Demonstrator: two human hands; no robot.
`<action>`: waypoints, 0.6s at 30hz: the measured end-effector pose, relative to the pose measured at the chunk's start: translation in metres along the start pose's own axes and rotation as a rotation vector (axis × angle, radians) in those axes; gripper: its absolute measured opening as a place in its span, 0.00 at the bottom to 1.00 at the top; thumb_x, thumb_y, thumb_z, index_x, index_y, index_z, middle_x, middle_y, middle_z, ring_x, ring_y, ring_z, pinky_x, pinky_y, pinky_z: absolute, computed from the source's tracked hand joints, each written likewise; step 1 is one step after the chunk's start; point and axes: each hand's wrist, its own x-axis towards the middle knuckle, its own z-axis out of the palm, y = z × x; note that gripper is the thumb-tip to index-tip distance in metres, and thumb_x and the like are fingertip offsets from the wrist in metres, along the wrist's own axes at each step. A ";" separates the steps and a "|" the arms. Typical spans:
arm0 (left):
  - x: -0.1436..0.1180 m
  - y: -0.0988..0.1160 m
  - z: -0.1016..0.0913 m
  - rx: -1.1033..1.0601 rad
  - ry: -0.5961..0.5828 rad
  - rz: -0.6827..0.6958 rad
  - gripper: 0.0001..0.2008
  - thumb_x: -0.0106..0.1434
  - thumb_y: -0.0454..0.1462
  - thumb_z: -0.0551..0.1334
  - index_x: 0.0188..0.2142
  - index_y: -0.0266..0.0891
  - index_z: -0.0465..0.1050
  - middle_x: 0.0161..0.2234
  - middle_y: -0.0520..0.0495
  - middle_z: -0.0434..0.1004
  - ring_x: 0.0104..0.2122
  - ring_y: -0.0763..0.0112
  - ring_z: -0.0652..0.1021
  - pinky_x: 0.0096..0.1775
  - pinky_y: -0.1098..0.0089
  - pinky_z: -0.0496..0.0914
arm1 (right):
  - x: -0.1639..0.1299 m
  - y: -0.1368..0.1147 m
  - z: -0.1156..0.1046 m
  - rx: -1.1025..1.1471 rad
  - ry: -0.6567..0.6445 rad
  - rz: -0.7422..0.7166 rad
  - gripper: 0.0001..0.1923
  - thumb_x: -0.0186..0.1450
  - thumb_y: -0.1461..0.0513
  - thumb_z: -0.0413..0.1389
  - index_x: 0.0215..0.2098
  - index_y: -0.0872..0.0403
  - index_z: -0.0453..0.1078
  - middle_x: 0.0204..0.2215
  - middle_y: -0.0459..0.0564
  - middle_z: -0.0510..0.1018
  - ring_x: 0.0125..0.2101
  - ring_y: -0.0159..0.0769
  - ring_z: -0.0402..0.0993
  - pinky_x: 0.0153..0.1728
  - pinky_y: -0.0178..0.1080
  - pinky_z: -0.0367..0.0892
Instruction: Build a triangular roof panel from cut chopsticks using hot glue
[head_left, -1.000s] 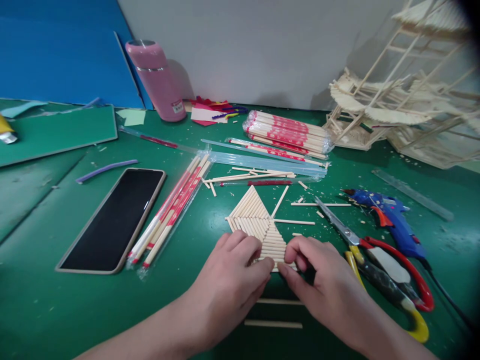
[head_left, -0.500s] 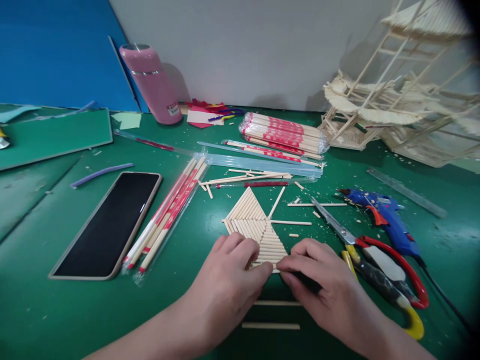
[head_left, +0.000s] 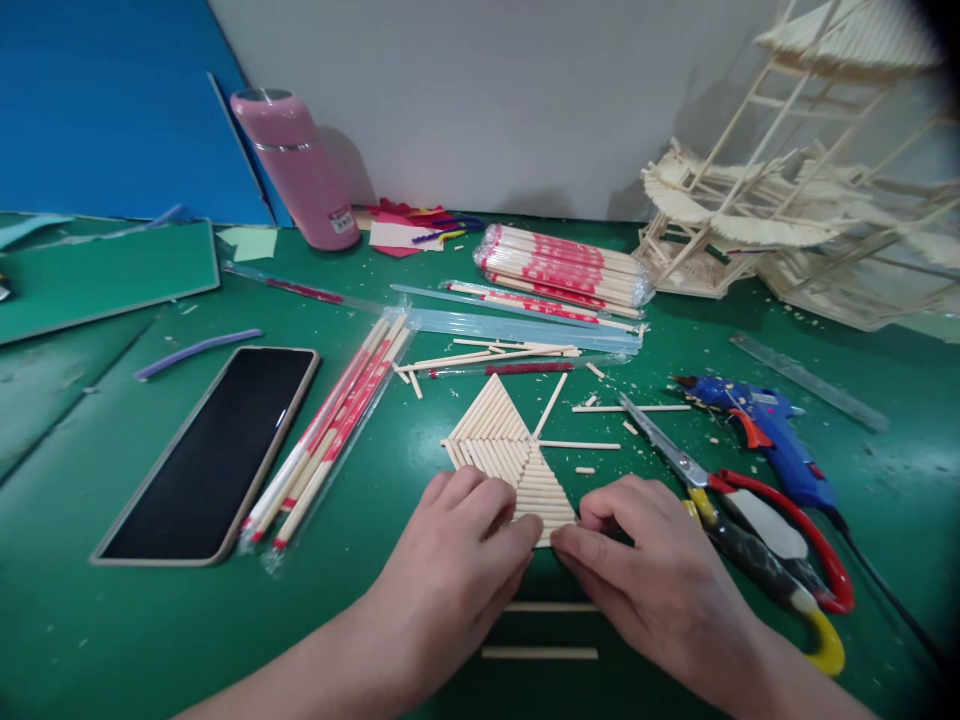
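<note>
A partly filled panel of wooden sticks (head_left: 495, 425) lies flat on the green table, its rows forming triangles around a centre, with two bare spokes pointing right. My left hand (head_left: 469, 550) presses its curled fingers and thumb on the panel's lower left edge. At the lower right corner, my right hand (head_left: 637, 560) has its thumb and fingertips pinched against the panel's bottom stick. Both hands are closed on this near edge, and the fingers hide part of it. Closer to me, two loose sticks (head_left: 540, 653) lie crosswise between my wrists.
Scissors (head_left: 690, 465) and a blue hot glue gun (head_left: 780, 430) lie at right. A phone (head_left: 210, 450) and wrapped chopsticks (head_left: 337, 430) are at left. Behind stand a pink bottle (head_left: 300, 175), a chopstick bundle (head_left: 562, 265) and a stick-built model (head_left: 750, 210).
My right hand's fingers have shifted slightly at the panel's lower right corner, with the thumb now closer against the edge. The left hand stays nearly in place. The view has moved slightly.
</note>
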 end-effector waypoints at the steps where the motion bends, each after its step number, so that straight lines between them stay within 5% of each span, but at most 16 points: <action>1: 0.000 0.000 0.000 -0.005 0.002 0.000 0.10 0.62 0.31 0.51 0.39 0.41 0.69 0.31 0.47 0.65 0.32 0.66 0.62 0.33 0.65 0.58 | 0.000 0.000 0.000 -0.001 -0.003 -0.002 0.09 0.60 0.69 0.52 0.36 0.52 0.69 0.29 0.46 0.67 0.30 0.32 0.59 0.30 0.38 0.53; 18: 0.001 0.001 0.001 0.008 0.031 0.023 0.11 0.62 0.31 0.51 0.34 0.40 0.72 0.29 0.47 0.65 0.30 0.67 0.63 0.31 0.66 0.56 | -0.002 0.000 0.003 0.053 -0.064 0.035 0.09 0.62 0.69 0.50 0.38 0.50 0.67 0.30 0.46 0.67 0.31 0.32 0.60 0.29 0.37 0.54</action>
